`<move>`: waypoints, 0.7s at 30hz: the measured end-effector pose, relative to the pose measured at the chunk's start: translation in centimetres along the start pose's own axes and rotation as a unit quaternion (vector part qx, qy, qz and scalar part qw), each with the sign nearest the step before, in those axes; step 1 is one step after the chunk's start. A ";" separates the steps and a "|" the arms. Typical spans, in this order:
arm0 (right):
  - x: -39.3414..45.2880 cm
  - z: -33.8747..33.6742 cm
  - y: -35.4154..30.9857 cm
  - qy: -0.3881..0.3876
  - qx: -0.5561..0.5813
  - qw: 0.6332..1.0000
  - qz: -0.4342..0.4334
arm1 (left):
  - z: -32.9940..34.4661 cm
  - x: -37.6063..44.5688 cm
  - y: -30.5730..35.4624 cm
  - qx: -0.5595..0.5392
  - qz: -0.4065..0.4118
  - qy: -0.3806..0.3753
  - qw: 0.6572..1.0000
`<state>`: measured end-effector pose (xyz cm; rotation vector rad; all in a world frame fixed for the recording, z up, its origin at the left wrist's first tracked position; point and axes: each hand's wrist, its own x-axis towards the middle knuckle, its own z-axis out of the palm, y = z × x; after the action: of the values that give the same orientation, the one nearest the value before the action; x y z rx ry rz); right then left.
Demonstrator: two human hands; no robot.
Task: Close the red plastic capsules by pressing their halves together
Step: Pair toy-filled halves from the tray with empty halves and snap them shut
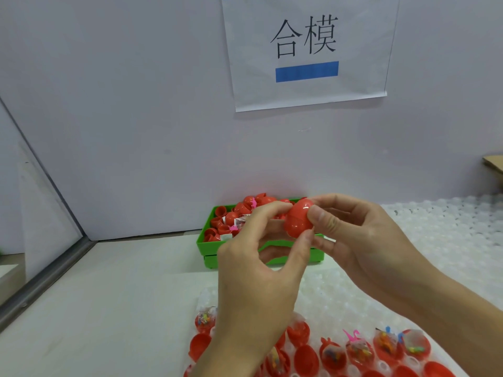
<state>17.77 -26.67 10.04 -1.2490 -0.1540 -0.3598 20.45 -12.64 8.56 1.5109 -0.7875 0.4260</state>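
Red capsule [298, 218] pinched between both grips, left hand [253, 273] and right hand [362, 240], above green bin [209, 247]. Seam looks nearly shut, I think. I'd squeeze squarely along its axis till halves seat.

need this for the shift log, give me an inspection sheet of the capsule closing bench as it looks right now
surface: white table, with bumpy white sheets at right and front.
job's things: one red capsule held up with halves together; open red halves holding small toys in rows on the near sheet.
clutter: green bin at the wall, piled with red capsule pieces.
grippers: left hand and right hand both pinch the capsule.
cables: nothing seen.
surroundings: pale wall with a paper sign; cardboard at the far right edge.
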 end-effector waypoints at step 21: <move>-0.2 0.0 0.6 0.031 -0.079 0.996 -0.001 | -0.6 0.1 -0.6 0.121 -0.046 -0.079 0.988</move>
<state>17.78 -26.50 9.43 -1.3918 -0.0757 -0.4179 21.13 -12.10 8.27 1.8192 -0.8072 0.3441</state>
